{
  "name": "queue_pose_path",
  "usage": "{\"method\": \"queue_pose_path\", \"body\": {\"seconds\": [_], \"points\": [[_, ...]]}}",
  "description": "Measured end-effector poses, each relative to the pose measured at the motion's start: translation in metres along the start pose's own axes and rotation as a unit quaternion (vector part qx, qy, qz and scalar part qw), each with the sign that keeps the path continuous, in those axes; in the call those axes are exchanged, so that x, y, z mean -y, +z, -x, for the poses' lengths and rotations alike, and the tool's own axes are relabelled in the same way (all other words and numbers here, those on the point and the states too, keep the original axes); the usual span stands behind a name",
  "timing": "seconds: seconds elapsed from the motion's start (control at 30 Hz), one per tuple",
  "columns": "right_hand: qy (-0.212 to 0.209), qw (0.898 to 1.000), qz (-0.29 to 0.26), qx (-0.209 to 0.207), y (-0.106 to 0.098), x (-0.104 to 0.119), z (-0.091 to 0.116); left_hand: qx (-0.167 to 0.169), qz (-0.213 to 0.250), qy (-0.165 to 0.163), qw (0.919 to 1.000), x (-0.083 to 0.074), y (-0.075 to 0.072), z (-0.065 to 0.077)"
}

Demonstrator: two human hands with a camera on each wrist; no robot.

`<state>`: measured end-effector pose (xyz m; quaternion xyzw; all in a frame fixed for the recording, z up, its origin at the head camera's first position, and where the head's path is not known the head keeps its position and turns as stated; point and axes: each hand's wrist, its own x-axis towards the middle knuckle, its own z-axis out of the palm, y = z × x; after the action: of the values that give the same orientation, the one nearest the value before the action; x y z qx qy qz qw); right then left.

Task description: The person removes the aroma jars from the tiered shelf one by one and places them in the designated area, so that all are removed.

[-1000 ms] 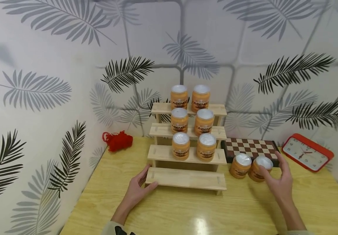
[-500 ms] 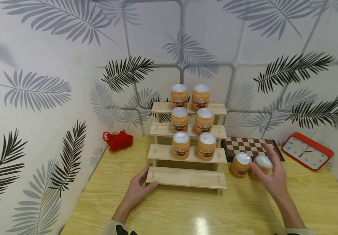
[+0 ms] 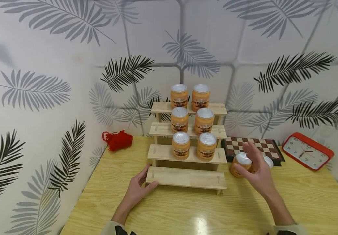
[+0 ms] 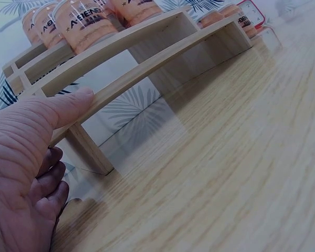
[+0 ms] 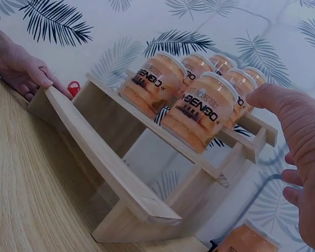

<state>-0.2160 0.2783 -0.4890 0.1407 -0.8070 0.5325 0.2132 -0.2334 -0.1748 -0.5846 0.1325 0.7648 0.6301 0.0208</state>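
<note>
shelf's left leg (image 4: 89,150), invisible from head

Open worktop (image 3: 172,209) gives a free way from the front to the bare bottom tier of the wooden rack (image 3: 185,178); the left hand (image 3: 136,191) blocks its left end; on the tiers above, six jars (image 3: 181,147) leave only narrow gaps within each pair. To the right, two more jars (image 3: 241,159) obstruct; the chessboard (image 3: 266,146) lies behind them, the right hand (image 3: 258,178) before them.

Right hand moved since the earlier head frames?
Yes, the right hand moved left, away from the red clock, toward the wooden rack.
</note>
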Motion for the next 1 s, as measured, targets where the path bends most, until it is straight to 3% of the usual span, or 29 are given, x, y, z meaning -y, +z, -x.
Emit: {"method": "queue_pose_path", "body": {"seconds": [0.53, 1.0], "points": [[-0.033, 0.996, -0.063, 0.045, 0.038, 0.011, -0.022, 0.000, -0.003, 0.003, 1.0000, -0.002, 0.001, 0.000], [-0.014, 0.998, -0.028, 0.059, 0.062, 0.008, -0.038, 0.000, 0.001, 0.006, 1.0000, 0.000, 0.000, 0.000]]}}
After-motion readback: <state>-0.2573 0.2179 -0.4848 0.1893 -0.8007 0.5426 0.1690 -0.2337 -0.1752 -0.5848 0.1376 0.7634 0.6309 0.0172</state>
